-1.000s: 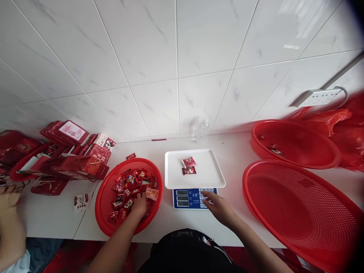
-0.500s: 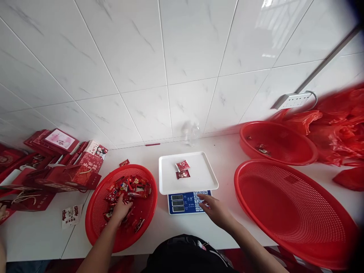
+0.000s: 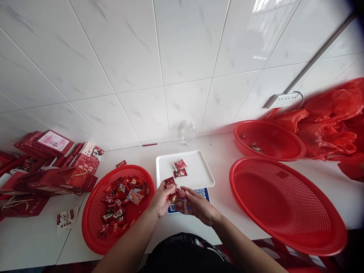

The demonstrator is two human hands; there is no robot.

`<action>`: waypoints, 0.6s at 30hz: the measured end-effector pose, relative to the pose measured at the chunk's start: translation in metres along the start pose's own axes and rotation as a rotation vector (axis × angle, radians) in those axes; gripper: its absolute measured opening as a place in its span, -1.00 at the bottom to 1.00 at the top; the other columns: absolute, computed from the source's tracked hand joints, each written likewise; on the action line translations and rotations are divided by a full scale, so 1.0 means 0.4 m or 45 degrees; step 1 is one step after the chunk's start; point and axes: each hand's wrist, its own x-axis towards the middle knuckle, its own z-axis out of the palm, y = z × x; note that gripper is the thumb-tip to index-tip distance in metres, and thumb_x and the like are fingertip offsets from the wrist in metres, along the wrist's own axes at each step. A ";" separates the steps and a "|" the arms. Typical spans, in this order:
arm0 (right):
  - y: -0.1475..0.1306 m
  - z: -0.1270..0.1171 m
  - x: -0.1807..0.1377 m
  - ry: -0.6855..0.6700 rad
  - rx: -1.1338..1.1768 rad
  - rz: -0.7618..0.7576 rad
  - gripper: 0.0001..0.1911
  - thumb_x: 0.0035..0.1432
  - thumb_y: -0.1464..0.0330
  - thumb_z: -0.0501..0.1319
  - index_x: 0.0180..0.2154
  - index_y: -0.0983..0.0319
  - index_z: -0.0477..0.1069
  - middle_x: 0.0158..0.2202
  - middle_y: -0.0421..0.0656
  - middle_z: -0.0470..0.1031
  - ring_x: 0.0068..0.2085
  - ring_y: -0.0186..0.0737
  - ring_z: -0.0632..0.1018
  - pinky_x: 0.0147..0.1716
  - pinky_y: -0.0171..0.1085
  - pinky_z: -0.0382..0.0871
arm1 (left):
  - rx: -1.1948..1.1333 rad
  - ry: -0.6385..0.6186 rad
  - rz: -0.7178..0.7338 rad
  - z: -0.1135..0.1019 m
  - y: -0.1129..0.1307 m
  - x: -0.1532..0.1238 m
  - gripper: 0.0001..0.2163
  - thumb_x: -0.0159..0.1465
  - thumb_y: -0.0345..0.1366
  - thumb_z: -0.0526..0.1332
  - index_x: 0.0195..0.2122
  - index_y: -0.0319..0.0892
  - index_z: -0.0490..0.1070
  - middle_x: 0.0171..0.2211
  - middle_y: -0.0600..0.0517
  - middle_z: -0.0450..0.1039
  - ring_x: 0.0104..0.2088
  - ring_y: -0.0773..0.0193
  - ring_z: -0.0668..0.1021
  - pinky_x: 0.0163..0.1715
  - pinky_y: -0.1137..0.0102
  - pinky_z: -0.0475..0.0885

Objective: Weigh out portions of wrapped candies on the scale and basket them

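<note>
My left hand (image 3: 161, 198) and my right hand (image 3: 198, 204) meet over the front of the blue scale (image 3: 205, 193), both closed on a small bunch of red candy packets (image 3: 175, 192). Just behind them the scale's white tray (image 3: 199, 172) carries two red packets (image 3: 179, 168). To the left a red mesh basket (image 3: 93, 231) holds several more wrapped candies (image 3: 121, 201).
A large empty red mesh basket (image 3: 284, 204) lies on the right, a smaller one (image 3: 270, 139) behind it with a few candies. Red plastic bags (image 3: 330, 129) pile at the far right under a power strip (image 3: 281, 100). Red gift bags and boxes (image 3: 54, 167) crowd the left.
My left hand has come out of the candy basket with packets and moved right. My right hand has left the scale's keypad and joined it in front of the scale.
</note>
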 end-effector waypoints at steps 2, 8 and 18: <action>0.002 0.000 0.009 -0.016 0.128 0.006 -0.54 0.07 0.15 0.19 0.01 0.13 0.25 -0.11 -0.11 0.48 -0.21 -0.21 0.56 -0.15 -0.15 0.39 | -0.030 -0.020 -0.028 0.026 -0.015 0.019 -0.72 -0.03 -0.34 0.36 -0.30 -0.16 0.35 -0.35 0.06 0.45 -0.37 0.34 0.52 -0.37 0.41 0.48; 0.009 -0.035 0.023 0.110 0.277 0.014 -0.68 0.08 0.27 0.19 -0.10 0.19 0.33 -0.15 -0.12 0.51 -0.12 -0.20 0.53 -0.15 -0.22 0.40 | -0.149 -0.027 -0.046 0.043 -0.011 0.061 -0.77 0.02 -0.38 0.32 -0.29 -0.16 0.36 -0.38 0.08 0.42 -0.37 0.36 0.52 -0.26 0.33 0.50; -0.031 -0.119 0.082 0.504 0.326 -0.232 -0.76 0.01 0.28 0.22 -0.22 0.15 0.34 -0.19 -0.13 0.50 -0.17 -0.16 0.55 -0.09 -0.11 0.39 | -0.364 0.264 -0.244 -0.024 0.004 0.040 -0.94 0.14 -0.45 0.21 -0.36 -0.23 0.35 -0.44 0.01 0.47 -0.40 0.31 0.57 -0.37 0.41 0.55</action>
